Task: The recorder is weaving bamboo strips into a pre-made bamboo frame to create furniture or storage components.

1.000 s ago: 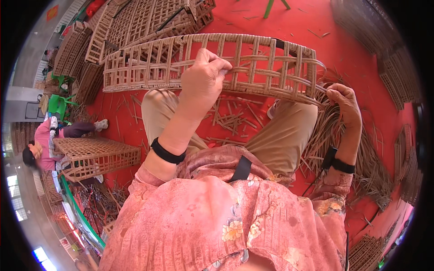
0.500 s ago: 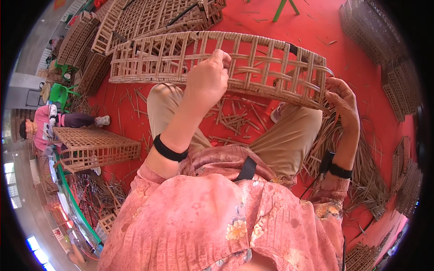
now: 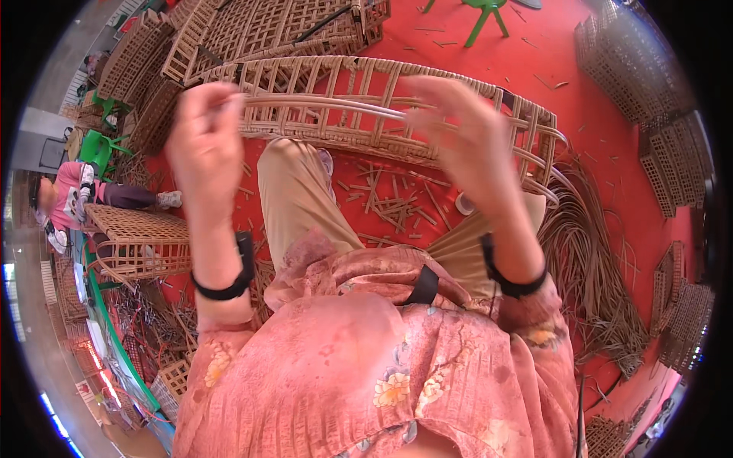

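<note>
A long brown wicker panel (image 3: 305,136) with an open lattice and a wrapped rim spans the space in front of me, above my knees. A pale weaving strip (image 3: 336,102) runs lengthwise across the lattice, between my two hands. My left hand (image 3: 205,141), blurred, is at the panel's left end with its fingers closed at the strip's end. Over the right half of the panel, my right hand (image 3: 469,130) has its fingers pointing left beside the strip; motion smears them, so its grip is unclear. Strips loop out at the panel's right end.
Cut strip pieces (image 3: 382,197) litter the red floor between my legs. A bundle of long strips (image 3: 592,267) lies at right. Larger wicker frames (image 3: 267,30) stand behind the panel; stacked wicker pieces (image 3: 622,65) stand far right. A person in pink (image 3: 69,191) is at left.
My left hand has moved left from mid-panel to its left end. My right hand has left the right end and come inward over the lattice. The panel has shifted slightly right.
</note>
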Action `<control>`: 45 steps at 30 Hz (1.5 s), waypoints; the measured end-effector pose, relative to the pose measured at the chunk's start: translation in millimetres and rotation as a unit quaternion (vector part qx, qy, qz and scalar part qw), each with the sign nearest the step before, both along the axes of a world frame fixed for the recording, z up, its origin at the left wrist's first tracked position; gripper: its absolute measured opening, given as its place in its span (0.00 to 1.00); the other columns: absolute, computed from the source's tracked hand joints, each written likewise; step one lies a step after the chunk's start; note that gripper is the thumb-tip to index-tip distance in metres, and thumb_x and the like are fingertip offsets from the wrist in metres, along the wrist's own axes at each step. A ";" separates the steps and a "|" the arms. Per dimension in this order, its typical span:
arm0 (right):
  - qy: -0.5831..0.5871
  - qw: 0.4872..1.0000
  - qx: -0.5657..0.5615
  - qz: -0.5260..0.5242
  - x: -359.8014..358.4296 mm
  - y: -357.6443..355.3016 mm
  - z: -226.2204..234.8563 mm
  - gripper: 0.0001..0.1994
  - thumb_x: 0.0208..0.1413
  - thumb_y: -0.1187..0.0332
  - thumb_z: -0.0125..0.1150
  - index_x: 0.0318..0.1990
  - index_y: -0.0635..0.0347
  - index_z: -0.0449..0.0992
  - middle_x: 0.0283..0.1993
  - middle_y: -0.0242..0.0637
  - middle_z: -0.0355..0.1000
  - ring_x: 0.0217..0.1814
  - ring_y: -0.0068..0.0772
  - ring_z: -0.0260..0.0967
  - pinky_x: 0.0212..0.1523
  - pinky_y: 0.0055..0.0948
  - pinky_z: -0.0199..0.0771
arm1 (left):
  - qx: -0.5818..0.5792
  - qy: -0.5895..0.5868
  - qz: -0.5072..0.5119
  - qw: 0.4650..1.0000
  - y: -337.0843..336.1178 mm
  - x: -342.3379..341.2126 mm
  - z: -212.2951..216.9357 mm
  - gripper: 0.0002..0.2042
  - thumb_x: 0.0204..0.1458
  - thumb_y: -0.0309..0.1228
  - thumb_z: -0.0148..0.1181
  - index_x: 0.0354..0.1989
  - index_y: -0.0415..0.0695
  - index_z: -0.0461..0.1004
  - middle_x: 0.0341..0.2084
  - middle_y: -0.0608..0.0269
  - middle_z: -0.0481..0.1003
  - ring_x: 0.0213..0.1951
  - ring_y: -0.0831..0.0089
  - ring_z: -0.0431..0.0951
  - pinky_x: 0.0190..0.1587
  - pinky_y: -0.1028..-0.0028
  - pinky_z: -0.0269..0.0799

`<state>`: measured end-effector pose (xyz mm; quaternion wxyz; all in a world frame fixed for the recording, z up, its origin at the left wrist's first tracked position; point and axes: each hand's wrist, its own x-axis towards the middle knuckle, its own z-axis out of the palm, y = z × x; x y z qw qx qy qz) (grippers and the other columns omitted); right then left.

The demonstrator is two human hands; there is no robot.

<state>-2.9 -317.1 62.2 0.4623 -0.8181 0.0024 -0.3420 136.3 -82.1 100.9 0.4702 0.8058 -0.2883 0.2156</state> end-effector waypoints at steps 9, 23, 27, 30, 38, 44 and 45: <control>0.026 0.989 -0.036 0.139 23.3 66.6 13.8 0.09 0.59 0.64 0.61 0.39 0.60 0.80 0.24 0.47 0.73 0.24 0.45 0.76 0.28 0.38 0.75 | -0.117 -0.081 0.080 0.987 77.3 10.8 20.7 0.06 0.59 0.24 0.61 0.43 0.38 0.76 0.40 0.61 0.79 0.43 0.76 0.78 0.50 0.77 0.73; 0.333 0.917 0.208 -0.072 -75.4 31.4 10.5 0.08 0.60 0.69 0.61 0.36 0.66 0.80 0.19 0.32 0.73 0.20 0.15 0.67 0.23 0.20 0.66 | 0.113 -0.024 -0.144 0.983 -78.2 -26.6 -101.2 0.06 0.51 0.24 0.65 0.37 0.44 0.79 0.32 0.61 0.74 0.31 0.63 0.79 0.32 0.67 0.75; 0.333 0.928 0.151 -0.072 -65.6 25.9 4.4 0.10 0.59 0.68 0.62 0.33 0.68 0.80 0.18 0.31 0.71 0.20 0.14 0.64 0.22 0.21 0.63 | 0.134 -0.024 -0.113 0.984 -73.1 -24.7 -97.0 0.06 0.50 0.23 0.65 0.37 0.44 0.80 0.34 0.60 0.73 0.31 0.63 0.79 0.31 0.67 0.75; 0.302 0.939 0.144 -0.073 -62.6 26.3 3.1 0.11 0.59 0.67 0.62 0.31 0.69 0.80 0.17 0.30 0.68 0.20 0.14 0.62 0.22 0.22 0.61 | 0.155 -0.040 -0.121 0.980 -74.4 -23.5 -96.3 0.06 0.50 0.22 0.64 0.36 0.44 0.81 0.34 0.61 0.73 0.31 0.63 0.79 0.31 0.67 0.74; 0.286 0.940 0.151 -0.106 -54.3 29.9 -2.4 0.11 0.59 0.67 0.62 0.34 0.68 0.80 0.18 0.27 0.65 0.21 0.14 0.60 0.22 0.21 0.60 | 0.210 -0.082 -0.146 0.963 -74.5 -11.2 -90.2 0.09 0.50 0.20 0.61 0.37 0.46 0.81 0.34 0.59 0.74 0.32 0.61 0.80 0.33 0.66 0.75; 0.342 0.915 0.193 -0.089 -51.6 8.5 -18.0 0.11 0.60 0.66 0.61 0.36 0.67 0.80 0.20 0.25 0.67 0.22 0.14 0.61 0.24 0.20 0.61 | 0.109 0.033 -0.125 0.986 -64.3 -16.0 -89.3 0.11 0.52 0.20 0.59 0.42 0.48 0.78 0.37 0.62 0.76 0.35 0.63 0.81 0.35 0.66 0.76; 0.343 0.915 0.193 -0.089 -52.9 6.0 -21.3 0.11 0.60 0.66 0.61 0.36 0.67 0.80 0.20 0.25 0.67 0.22 0.14 0.61 0.24 0.20 0.61 | 0.125 0.045 -0.116 0.984 -66.6 -17.7 -88.1 0.10 0.52 0.21 0.59 0.41 0.48 0.78 0.35 0.62 0.75 0.34 0.64 0.81 0.35 0.66 0.76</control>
